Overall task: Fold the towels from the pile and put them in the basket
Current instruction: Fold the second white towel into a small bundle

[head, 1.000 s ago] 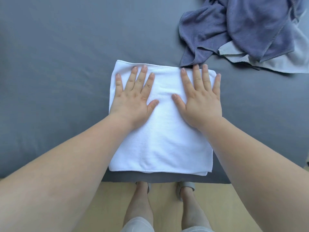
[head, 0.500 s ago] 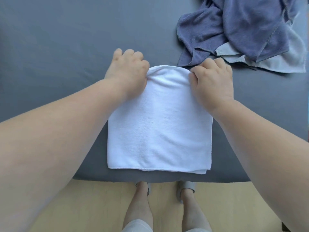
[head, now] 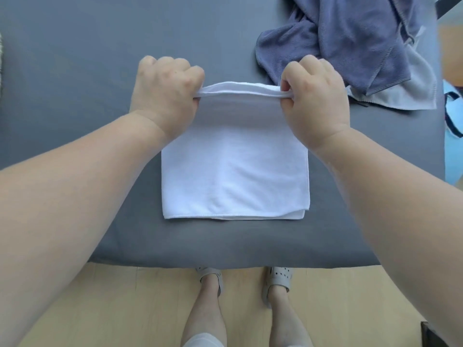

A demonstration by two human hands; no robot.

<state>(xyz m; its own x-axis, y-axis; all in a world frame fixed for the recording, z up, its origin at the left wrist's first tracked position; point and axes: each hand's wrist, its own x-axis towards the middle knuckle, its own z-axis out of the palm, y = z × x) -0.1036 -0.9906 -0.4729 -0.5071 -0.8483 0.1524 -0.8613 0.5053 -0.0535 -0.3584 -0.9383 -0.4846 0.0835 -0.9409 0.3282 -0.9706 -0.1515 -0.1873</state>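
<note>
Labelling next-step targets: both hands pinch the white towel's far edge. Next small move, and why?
Probably draw both hands toward the body and lay the far edge on the near edge. The left hand and right hand each pinch a far corner of the white towel, that edge is raised off the grey surface, and the near half lies flat, so a halving fold looks likely.

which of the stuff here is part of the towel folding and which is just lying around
Part of the job: white towel, far edge pinched by left hand and right hand; pile of unfolded towels.

Just there: grey surface; pale blue item at the right edge, too cropped to identify; sandals.
</note>
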